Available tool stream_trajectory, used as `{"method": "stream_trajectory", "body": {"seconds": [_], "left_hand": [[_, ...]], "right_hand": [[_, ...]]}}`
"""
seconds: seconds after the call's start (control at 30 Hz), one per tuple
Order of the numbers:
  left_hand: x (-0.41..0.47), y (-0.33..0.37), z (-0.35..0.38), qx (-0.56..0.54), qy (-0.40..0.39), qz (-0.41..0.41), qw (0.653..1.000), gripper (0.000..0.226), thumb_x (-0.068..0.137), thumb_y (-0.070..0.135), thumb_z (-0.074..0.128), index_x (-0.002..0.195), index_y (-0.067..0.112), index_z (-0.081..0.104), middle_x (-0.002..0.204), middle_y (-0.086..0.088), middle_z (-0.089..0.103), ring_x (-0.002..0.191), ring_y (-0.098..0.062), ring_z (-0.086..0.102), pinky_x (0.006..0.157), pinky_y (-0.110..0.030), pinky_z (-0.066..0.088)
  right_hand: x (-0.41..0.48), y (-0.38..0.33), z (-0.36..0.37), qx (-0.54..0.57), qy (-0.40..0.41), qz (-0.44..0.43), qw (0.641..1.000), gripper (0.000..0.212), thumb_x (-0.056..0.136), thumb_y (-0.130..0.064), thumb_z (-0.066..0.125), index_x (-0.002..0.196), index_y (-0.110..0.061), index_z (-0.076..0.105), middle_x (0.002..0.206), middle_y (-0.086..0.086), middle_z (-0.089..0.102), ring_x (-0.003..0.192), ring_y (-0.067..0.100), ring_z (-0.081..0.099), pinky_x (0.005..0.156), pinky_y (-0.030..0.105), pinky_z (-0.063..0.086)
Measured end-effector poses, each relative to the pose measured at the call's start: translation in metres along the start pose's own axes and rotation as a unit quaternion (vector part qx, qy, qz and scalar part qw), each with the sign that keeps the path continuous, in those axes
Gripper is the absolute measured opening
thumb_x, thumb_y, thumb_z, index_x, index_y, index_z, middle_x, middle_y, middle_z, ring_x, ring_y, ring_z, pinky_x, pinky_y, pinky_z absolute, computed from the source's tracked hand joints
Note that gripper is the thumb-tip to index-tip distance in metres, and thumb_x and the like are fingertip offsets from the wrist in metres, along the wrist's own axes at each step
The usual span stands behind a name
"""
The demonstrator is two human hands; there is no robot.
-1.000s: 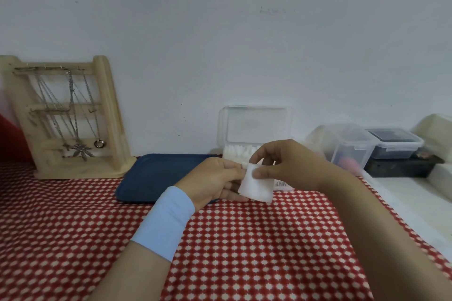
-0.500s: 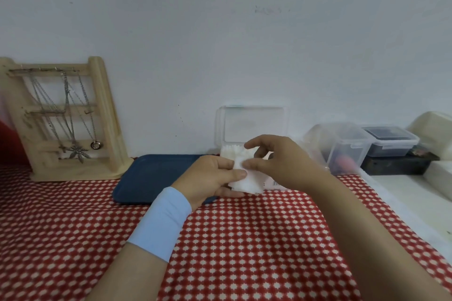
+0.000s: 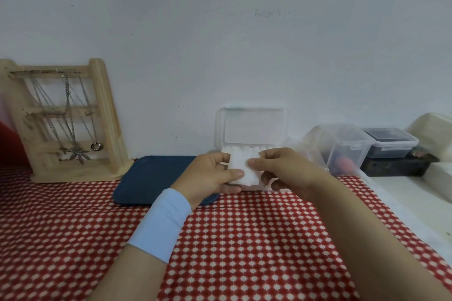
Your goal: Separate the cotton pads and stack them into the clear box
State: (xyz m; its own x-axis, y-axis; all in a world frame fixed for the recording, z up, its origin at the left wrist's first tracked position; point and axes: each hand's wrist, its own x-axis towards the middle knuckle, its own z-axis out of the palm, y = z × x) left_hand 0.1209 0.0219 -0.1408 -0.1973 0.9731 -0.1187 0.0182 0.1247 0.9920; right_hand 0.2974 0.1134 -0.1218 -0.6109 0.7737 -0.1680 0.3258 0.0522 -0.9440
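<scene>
**Cotton pads pinched between both hands, in front of clear box**

Pinching a small bunch of white cotton pads point(image 3: 242, 168) from two sides. Left hand point(image 3: 212, 176) at 9 o'clock of the bunch, thumb across the near face, fingers curled behind. Right hand point(image 3: 286, 170) at 3 o'clock, thumb and forefinger closed on the right edge. Cannot tell how many pads in the bunch.

Held above the cloth, just in front of the clear box point(image 3: 252, 127), which sits at 12 o'clock of the hands, against the wall, lid raised upright. More pads packed on edge inside, tops showing above the fingers.

Pale blue wristband point(image 3: 161, 225) on left wrist. Dark blue tray point(image 3: 151, 178) at 9 o'clock of the box, partly hidden by left hand. Wooden rack point(image 3: 66, 120) hung with necklaces point(image 3: 73, 129) farther out at 9 o'clock, by the wall. Two plastic tubs point(image 3: 347, 149) at 3 o'clock. Red-and-white checked cloth point(image 3: 244, 252) beneath all.
</scene>
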Motion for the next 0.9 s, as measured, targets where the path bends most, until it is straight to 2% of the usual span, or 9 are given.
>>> {"method": "stream_trajectory", "body": {"seconds": [0.13, 0.3, 0.4, 0.47, 0.53, 0.6, 0.73, 0.83, 0.9], "left_hand": [[-0.005, 0.006, 0.004, 0.099, 0.012, 0.015, 0.995, 0.042, 0.088, 0.005, 0.076, 0.122, 0.020, 0.058, 0.100, -0.009, 0.078, 0.082, -0.022, 0.078, 0.068, -0.028, 0.062], [0.002, 0.015, 0.011, 0.144, 0.028, 0.029, 0.989, 0.049, 0.089, 0.016, 0.075, 0.129, 0.028, 0.050, 0.099, -0.007, 0.077, 0.085, -0.022, 0.077, 0.081, -0.037, 0.063], [0.025, 0.025, 0.017, 0.272, 0.077, 0.087, 0.955, 0.037, 0.095, 0.032, 0.066, 0.130, 0.033, 0.052, 0.105, 0.006, 0.072, 0.096, -0.013, 0.068, 0.087, -0.031, 0.055], [0.041, 0.031, 0.031, 0.356, 0.069, 0.111, 0.925, 0.025, 0.100, 0.034, 0.057, 0.124, 0.032, 0.061, 0.113, 0.010, 0.066, 0.101, -0.009, 0.061, 0.083, -0.024, 0.047], [0.056, 0.030, 0.047, 0.426, 0.022, 0.117, 0.897, 0.025, 0.101, 0.038, 0.053, 0.118, 0.033, 0.070, 0.117, 0.007, 0.065, 0.108, -0.014, 0.059, 0.092, -0.028, 0.047], [0.068, 0.025, 0.061, 0.497, -0.024, 0.100, 0.862, 0.031, 0.101, 0.045, 0.049, 0.115, 0.034, 0.074, 0.117, 0.001, 0.064, 0.117, -0.020, 0.053, 0.101, -0.040, 0.047], [0.076, 0.023, 0.071, 0.589, -0.015, 0.064, 0.806, 0.042, 0.100, 0.054, 0.045, 0.115, 0.032, 0.076, 0.113, -0.004, 0.054, 0.116, -0.022, 0.047, 0.097, -0.042, 0.047], [0.075, 0.029, 0.074, 0.630, 0.003, 0.073, 0.773, 0.036, 0.097, 0.054, 0.051, 0.115, 0.034, 0.075, 0.116, -0.001, 0.056, 0.114, -0.020, 0.049, 0.094, -0.038, 0.047], [0.076, 0.030, 0.074, 0.640, 0.007, 0.078, 0.764, 0.029, 0.095, 0.047, 0.056, 0.115, 0.037, 0.075, 0.120, 0.002, 0.057, 0.119, -0.021, 0.048, 0.091, -0.035, 0.045]], "right_hand": [[-0.002, -0.003, -0.001, -0.075, -0.005, -0.029, 0.997, 0.014, 0.091, -0.033, 0.072, 0.100, -0.023, 0.077, 0.089, 0.000, 0.078, 0.079, 0.018, 0.071, 0.076, 0.031, 0.060], [-0.003, -0.011, -0.026, -0.127, 0.042, -0.039, 0.990, 0.012, 0.093, -0.024, 0.071, 0.101, -0.016, 0.076, 0.081, 0.005, 0.075, 0.060, 0.008, 0.061, 0.055, 0.023, 0.048], [0.002, -0.016, -0.056, -0.127, 0.155, -0.044, 0.979, 0.015, 0.095, -0.021, 0.068, 0.108, -0.013, 0.070, 0.083, 0.006, 0.075, 0.052, 0.008, 0.065, 0.050, 0.025, 0.044], [0.006, -0.017, -0.071, -0.128, 0.198, -0.035, 0.971, 0.021, 0.094, -0.021, 0.069, 0.113, -0.014, 0.068, 0.083, 0.009, 0.076, 0.057, 0.020, 0.072, 0.051, 0.029, 0.044], [0.011, -0.014, -0.078, -0.161, 0.207, -0.015, 0.965, 0.030, 0.091, -0.025, 0.072, 0.120, -0.017, 0.067, 0.081, 0.008, 0.077, 0.068, 0.030, 0.076, 0.057, 0.035, 0.050], [0.013, -0.011, -0.078, -0.196, 0.203, 0.001, 0.959, 0.032, 0.092, -0.026, 0.071, 0.122, -0.014, 0.070, 0.083, 0.005, 0.077, 0.065, 0.025, 0.076, 0.058, 0.033, 0.051], [0.015, -0.004, -0.069, -0.232, 0.204, 0.006, 0.951, 0.020, 0.094, -0.023, 0.067, 0.109, -0.013, 0.075, 0.089, -0.001, 0.075, 0.055, 0.015, 0.072, 0.049, 0.020, 0.044], [0.020, -0.002, -0.062, -0.289, 0.209, 0.019, 0.934, 0.020, 0.091, -0.021, 0.065, 0.093, -0.006, 0.078, 0.077, 0.007, 0.076, 0.054, 0.016, 0.066, 0.061, 0.026, 0.055], [0.024, -0.002, -0.059, -0.334, 0.216, 0.036, 0.917, 0.021, 0.086, -0.021, 0.066, 0.075, -0.004, 0.073, 0.065, 0.008, 0.070, 0.053, 0.018, 0.058, 0.061, 0.029, 0.053]]}}
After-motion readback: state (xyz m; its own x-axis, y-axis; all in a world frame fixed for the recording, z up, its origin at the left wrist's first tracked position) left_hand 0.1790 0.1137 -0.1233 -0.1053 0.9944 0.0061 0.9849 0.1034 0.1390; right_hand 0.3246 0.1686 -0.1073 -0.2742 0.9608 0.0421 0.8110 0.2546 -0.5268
